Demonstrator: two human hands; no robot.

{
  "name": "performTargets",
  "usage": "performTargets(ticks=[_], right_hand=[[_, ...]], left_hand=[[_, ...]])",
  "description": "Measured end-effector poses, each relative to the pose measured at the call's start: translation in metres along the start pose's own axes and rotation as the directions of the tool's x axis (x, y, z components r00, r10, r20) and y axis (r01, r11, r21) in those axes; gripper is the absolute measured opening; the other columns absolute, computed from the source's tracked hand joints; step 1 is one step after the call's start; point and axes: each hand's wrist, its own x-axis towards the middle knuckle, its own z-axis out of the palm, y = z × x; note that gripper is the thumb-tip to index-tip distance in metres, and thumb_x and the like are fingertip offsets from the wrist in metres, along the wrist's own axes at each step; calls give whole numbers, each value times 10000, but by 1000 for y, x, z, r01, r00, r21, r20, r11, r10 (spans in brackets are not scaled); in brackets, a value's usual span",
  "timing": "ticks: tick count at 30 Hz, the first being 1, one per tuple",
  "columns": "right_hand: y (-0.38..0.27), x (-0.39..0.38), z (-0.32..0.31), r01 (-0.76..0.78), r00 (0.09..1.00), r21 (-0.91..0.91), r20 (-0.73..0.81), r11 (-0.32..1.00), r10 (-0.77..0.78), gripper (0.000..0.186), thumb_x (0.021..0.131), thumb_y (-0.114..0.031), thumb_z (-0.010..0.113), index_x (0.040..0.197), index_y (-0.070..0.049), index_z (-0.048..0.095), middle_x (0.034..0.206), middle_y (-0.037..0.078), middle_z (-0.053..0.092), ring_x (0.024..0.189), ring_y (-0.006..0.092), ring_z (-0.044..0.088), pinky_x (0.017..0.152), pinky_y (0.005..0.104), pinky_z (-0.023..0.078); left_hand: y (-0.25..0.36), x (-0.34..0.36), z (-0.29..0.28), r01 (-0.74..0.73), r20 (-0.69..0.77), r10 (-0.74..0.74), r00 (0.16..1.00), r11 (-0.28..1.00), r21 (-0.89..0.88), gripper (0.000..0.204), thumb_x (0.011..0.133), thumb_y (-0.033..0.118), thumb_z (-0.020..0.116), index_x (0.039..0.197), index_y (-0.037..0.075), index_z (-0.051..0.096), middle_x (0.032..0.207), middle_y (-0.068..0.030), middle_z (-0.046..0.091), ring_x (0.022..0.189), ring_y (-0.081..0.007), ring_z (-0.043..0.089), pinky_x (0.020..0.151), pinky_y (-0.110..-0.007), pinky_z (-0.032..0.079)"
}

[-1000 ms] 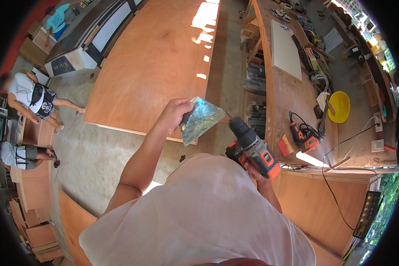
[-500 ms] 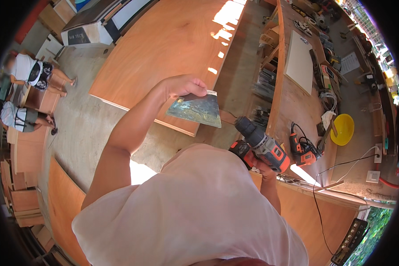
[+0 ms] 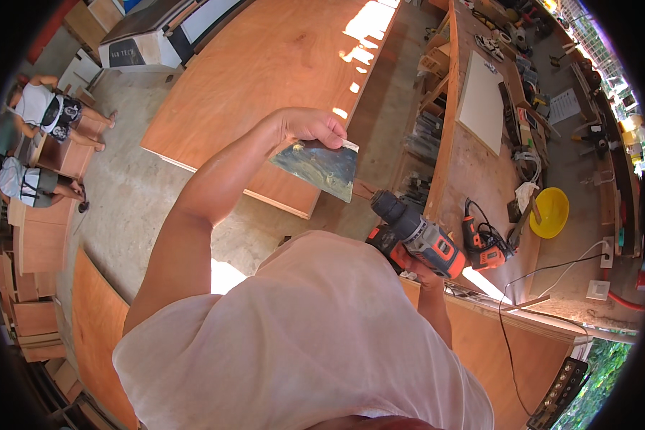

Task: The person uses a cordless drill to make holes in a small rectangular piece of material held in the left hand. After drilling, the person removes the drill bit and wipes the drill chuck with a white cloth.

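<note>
Out in front of me, my left hand (image 3: 319, 129) pinches a flat, dark greenish plate (image 3: 317, 168) by its pale far edge, thumb on top. The plate looks smeared and shiny, and its exact kind I cannot tell. To its right, my right hand (image 3: 424, 271) is wrapped round the grip of an orange and black cordless drill (image 3: 430, 240), angled toward the plate. A thin bit (image 3: 364, 189) sticks out of the drill's chuck and ends near the plate's right corner; whether they touch is unclear.
A large plywood sheet (image 3: 258, 79) lies ahead. Along the right runs a workbench (image 3: 473, 172) with an orange corded power tool (image 3: 486, 244), a yellow bowl (image 3: 552, 213) and a pale board (image 3: 481, 104). Two people (image 3: 46, 107) are at far left beside wooden boxes (image 3: 44, 240).
The plate has tilted and risen slightly with my left hand. My right hand and the drill have shifted a little left. One person at far left has raised an arm.
</note>
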Motion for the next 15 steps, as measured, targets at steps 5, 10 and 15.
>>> performTargets(ticks=[5, 10, 15], right_hand=[[-4, 6, -1, 98, 992, 64, 70, 993, -103, 425, 697, -36, 751, 1095, 1, 606, 896, 33, 639, 809, 148, 604, 733, 312, 503], [23, -2, -13, 20, 999, 42, 24, 999, -21, 457, 692, -40, 763, 1115, 1, 596, 924, 28, 635, 797, 144, 600, 708, 310, 511], [25, -1, -17, -101, 995, 127, 25, 987, 98, 488, 674, -25, 744, 1136, 6, 589, 943, 24, 639, 807, 132, 596, 695, 299, 525]], left_hand=[[-3, 0, -1, 13, -11, -13, 1000, 1000, -10, 274, 813, 297, 759, 797, 44, 656, 705, 28, 629, 594, -51, 566, 554, -225, 451], [-10, 25, -5, 18, 104, -12, 994, 998, -52, 322, 789, 284, 779, 922, 6, 684, 789, -11, 666, 674, -85, 609, 604, -240, 484], [-8, 29, 0, 4, 158, 19, 987, 989, -145, 343, 790, 282, 779, 935, -12, 679, 798, -26, 676, 670, -97, 621, 606, -247, 498]])
